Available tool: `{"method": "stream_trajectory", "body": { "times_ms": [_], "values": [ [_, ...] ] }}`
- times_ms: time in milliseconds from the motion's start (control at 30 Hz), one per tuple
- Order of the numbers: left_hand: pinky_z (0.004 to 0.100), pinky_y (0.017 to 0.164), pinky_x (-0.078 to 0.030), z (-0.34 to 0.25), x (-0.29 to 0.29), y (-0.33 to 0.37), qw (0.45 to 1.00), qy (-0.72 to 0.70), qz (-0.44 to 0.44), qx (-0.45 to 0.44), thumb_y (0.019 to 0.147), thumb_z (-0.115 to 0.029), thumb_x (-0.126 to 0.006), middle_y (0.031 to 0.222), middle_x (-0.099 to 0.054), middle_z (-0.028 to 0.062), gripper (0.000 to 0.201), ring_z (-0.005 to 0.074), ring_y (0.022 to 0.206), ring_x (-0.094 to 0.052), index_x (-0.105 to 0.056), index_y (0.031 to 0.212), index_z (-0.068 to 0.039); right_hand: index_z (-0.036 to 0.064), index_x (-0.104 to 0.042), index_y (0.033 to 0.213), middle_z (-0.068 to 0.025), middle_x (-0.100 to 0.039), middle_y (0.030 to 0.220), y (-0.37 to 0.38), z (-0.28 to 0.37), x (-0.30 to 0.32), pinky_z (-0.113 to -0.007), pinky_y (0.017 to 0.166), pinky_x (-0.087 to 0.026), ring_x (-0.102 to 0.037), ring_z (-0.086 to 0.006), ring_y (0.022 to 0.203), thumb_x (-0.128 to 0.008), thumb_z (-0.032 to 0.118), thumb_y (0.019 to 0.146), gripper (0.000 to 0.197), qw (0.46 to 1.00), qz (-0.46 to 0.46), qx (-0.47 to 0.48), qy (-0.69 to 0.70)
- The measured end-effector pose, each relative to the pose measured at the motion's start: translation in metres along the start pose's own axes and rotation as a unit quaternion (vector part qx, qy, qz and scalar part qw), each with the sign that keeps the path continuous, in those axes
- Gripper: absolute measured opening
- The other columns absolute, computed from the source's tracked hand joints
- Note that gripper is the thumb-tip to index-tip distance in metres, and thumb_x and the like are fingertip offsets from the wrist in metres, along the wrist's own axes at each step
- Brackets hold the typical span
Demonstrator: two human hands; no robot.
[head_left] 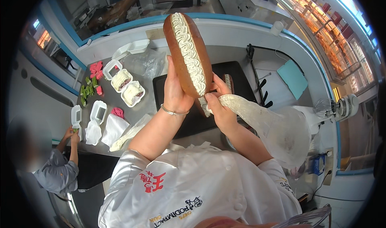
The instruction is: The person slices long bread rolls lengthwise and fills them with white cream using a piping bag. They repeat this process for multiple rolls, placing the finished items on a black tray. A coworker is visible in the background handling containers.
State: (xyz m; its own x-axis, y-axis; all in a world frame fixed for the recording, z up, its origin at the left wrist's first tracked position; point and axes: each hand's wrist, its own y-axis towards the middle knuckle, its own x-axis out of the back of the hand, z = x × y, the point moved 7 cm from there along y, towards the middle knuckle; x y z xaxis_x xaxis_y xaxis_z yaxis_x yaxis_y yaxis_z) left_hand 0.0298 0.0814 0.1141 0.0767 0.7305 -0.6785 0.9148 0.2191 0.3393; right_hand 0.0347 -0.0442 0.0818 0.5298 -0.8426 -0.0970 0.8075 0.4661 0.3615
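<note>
A long brown bread roll (202, 55) is raised over a black baking tray (245, 79), with my left hand (177, 87) closed around its lower side. A wavy line of pale cream (185, 43) runs along the slit in its top. My right hand (223, 111) is closed on the narrow end of a clear piping bag (277, 125), close to the roll's near end; the bag's wide part drapes over my right forearm. My fingers partly hide its tip. Another cream-filled roll (228, 82) shows on the tray behind my right hand.
Left on the metal table are open white boxes with cream-covered food (132, 93), green and pink wrapped pieces (89, 87) and a second piping bag (128, 134). A co-worker's hands (73, 136) handle a white box at far left. A stand mixer (341, 107) is at right.
</note>
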Motion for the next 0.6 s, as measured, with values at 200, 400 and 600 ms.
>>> {"method": "stream_trajectory", "body": {
  "times_ms": [200,400,600],
  "values": [
    [0.0383,0.092,-0.051,0.001,0.004,-0.008,0.994,0.055,-0.086,0.024,0.1,-0.054,-0.036,0.119,-0.059,0.0075,0.056,0.0212,0.107,-0.06,-0.046,0.131,-0.008,-0.0011,-0.031,0.146,-0.0106,-0.059,0.118,-0.004,0.01,0.0,-0.023,0.082,-0.045,-0.057,-0.009,0.093,-0.052,0.003,0.094,0.056,0.995,0.05,-0.043,-0.071],
    [0.0375,0.09,-0.053,0.016,0.022,-0.007,0.987,-0.055,-0.128,0.08,0.1,-0.054,-0.034,0.118,-0.059,0.0084,0.057,0.0215,0.104,-0.061,-0.047,0.131,-0.007,-0.002,-0.032,0.146,-0.0136,-0.058,0.124,-0.006,0.03,-0.011,-0.026,0.092,-0.044,-0.059,-0.0125,0.101,-0.05,0.001,0.095,0.054,0.997,0.057,-0.028,-0.049],
    [0.0364,0.088,-0.054,0.009,0.009,-0.008,0.993,-0.067,-0.066,0.067,0.101,-0.053,-0.032,0.118,-0.06,0.0119,0.059,0.0222,0.103,-0.063,-0.046,0.13,-0.004,-0.0006,-0.027,0.148,-0.0072,-0.06,0.109,-0.005,0.005,0.004,-0.018,0.065,-0.038,-0.049,-0.003,0.074,-0.054,0.034,0.097,0.067,0.998,0.038,-0.037,-0.04]
  ]
}}
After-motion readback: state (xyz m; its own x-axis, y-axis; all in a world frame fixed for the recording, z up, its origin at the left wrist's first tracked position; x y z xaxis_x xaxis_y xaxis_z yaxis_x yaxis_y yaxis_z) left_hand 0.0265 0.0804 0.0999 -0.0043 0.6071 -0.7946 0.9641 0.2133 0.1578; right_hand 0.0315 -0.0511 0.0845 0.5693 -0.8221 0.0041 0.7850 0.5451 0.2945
